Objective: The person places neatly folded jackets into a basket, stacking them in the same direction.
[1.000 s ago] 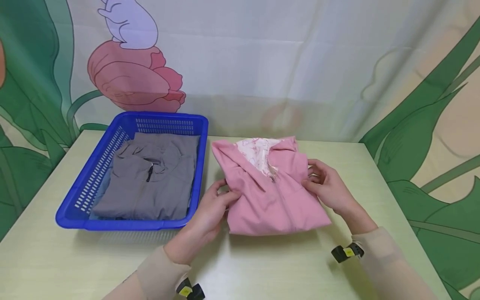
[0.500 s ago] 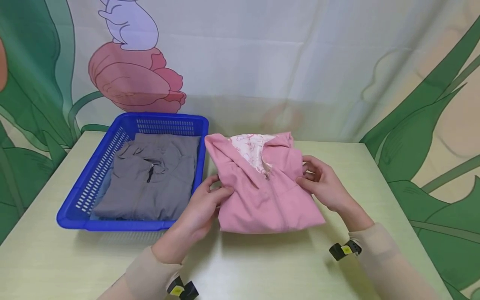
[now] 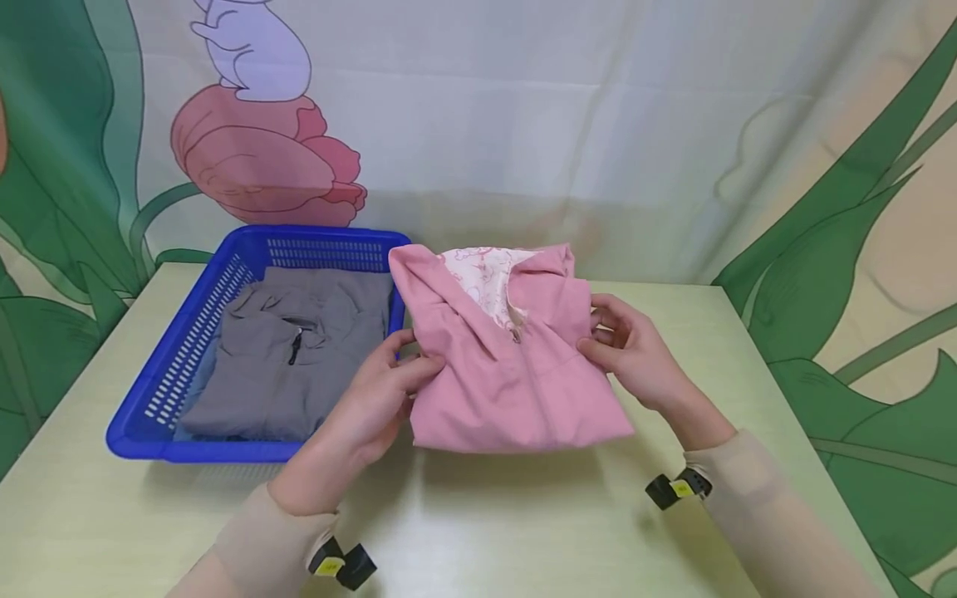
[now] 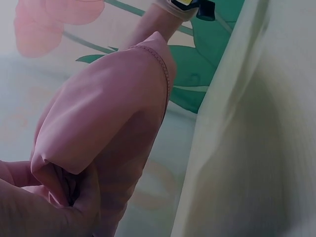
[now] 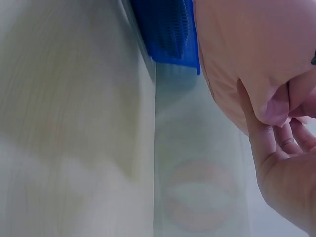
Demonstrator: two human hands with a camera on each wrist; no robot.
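Observation:
Between my two hands is a folded pink jacket with a front zipper and a white patterned lining at the neck. My left hand pinches its left edge, thumb on top and fingers underneath. On the opposite edge my right hand grips it the same way. The jacket is held up off the table, casting a shadow below. In the left wrist view the pink cloth bulges above the thumb and fingers. The right wrist view shows the thumb and fingers around a fold of the cloth.
A blue plastic basket with slotted walls stands left of the jacket, close to my left hand. Inside lies a folded grey jacket with a black zipper pull. The pale table ends at a printed curtain behind.
Both hands have carried the pink jacket left and upward, so its upper left corner now overlaps the basket's right rim in the head view. The basket and grey jacket stay put.

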